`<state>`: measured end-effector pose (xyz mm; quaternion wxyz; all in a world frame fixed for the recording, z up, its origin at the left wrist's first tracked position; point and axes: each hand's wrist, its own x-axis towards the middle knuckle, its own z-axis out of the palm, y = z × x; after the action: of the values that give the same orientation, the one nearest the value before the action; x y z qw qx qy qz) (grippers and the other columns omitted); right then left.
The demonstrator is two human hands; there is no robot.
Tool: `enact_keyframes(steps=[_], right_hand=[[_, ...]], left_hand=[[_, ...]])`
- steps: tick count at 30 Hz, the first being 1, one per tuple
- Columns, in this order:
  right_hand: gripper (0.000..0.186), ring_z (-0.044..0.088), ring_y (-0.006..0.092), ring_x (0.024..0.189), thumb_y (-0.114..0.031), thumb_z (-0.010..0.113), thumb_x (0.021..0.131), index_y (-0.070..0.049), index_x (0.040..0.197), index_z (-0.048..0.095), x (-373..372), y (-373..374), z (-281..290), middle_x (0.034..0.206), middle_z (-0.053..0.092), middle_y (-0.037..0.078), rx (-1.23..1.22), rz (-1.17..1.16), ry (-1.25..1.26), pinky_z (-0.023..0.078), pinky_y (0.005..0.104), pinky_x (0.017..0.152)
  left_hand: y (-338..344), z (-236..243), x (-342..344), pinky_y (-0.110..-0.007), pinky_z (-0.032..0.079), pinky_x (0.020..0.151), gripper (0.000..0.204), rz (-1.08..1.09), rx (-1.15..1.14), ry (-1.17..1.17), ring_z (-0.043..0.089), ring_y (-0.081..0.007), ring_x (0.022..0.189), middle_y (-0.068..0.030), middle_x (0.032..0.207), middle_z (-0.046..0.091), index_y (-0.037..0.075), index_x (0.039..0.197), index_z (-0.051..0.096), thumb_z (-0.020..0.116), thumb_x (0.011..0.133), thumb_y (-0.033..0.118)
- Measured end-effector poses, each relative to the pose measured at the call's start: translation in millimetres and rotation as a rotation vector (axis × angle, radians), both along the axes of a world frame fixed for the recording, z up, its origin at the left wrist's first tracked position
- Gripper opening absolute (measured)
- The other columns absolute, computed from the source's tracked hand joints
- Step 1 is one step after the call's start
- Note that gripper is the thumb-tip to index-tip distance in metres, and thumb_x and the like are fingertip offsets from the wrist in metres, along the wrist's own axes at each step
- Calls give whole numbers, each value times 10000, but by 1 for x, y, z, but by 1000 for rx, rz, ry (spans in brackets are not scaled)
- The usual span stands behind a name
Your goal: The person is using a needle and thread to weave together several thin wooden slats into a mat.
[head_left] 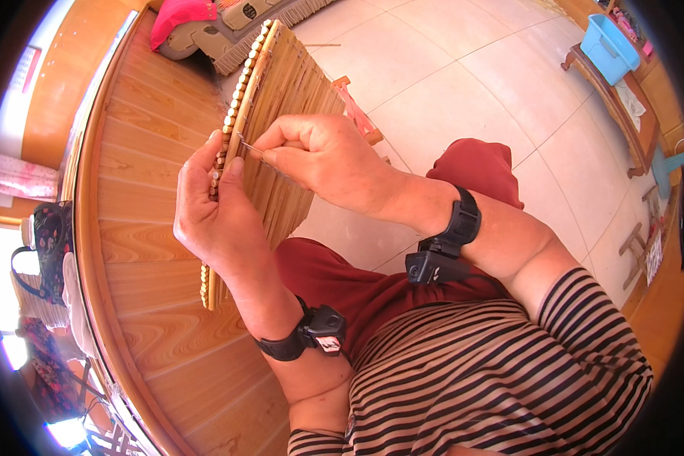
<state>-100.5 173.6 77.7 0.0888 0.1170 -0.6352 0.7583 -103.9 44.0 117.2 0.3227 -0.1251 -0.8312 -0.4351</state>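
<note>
A stiff mat [296,83] of straw-coloured stalks laid side by side stands tilted in front of me, its edge showing a row of round, pale cut ends. My left hand [220,213] is closed around that edge, thumb on the near face and fingers on the far side. Between the thumb and forefinger of my right hand [334,156] is a thin metal needle [248,145], its far end touching the mat close to the edge, just above my left thumb. Any thread is too fine to make out.
Wood panelling [152,251] with a curved edge rises on the left. Behind the mat are a grey sofa [228,34] and a small reddish stool [361,114]. A blue basket [609,49] sits on a wooden table [623,121] at the far right, above pale floor tiles [479,91].
</note>
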Motion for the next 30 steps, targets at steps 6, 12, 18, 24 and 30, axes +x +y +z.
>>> enact_keyframes(steps=[6, 12, 18, 24, 30], right_hand=[[162, 576, 133, 594, -140, 618, 863, 17, 874, 654, -2, -6, 3, 654, 619, 105, 15, -106, 46, 444, 315, 548], [158, 587, 127, 561, -114, 638, 875, 29, 852, 575, 4, -2, 12, 645, 621, 81, -121, -86, -48, 449, 286, 497], [201, 468, 60, 439, -178, 661, 903, -39, 868, 520, 8, 8, 15, 601, 565, 22, -196, 32, -215, 339, 218, 375], [203, 451, 56, 432, -191, 652, 913, -45, 873, 517, 10, 6, 14, 590, 544, 14, -280, 13, -196, 316, 216, 363], [228, 533, 96, 521, -202, 655, 906, -20, 897, 517, 8, 7, 15, 658, 604, 56, -329, 75, -137, 413, 239, 453]], left_hand=[[-1, 2, 5, -157, 427, 612, 277, -68, 116, -146, 514, -8, 642, 8, 784, 664, 21, 1082, 695, 648, 824, -66], [3, -1, 7, -231, 483, 646, 315, -34, 12, -72, 579, -76, 706, -22, 878, 690, 56, 1030, 710, 658, 763, -102], [10, -2, 12, -290, 529, 707, 305, -6, -80, 2, 665, -163, 787, -66, 935, 703, 61, 1046, 687, 664, 775, -79], [14, 5, 13, -300, 533, 726, 284, -67, -27, -143, 687, -181, 799, -67, 902, 714, 65, 1038, 687, 656, 789, -68], [17, 7, 10, -272, 526, 712, 269, -12, -154, 99, 671, -134, 779, -65, 856, 709, 47, 1039, 685, 628, 809, -81]])
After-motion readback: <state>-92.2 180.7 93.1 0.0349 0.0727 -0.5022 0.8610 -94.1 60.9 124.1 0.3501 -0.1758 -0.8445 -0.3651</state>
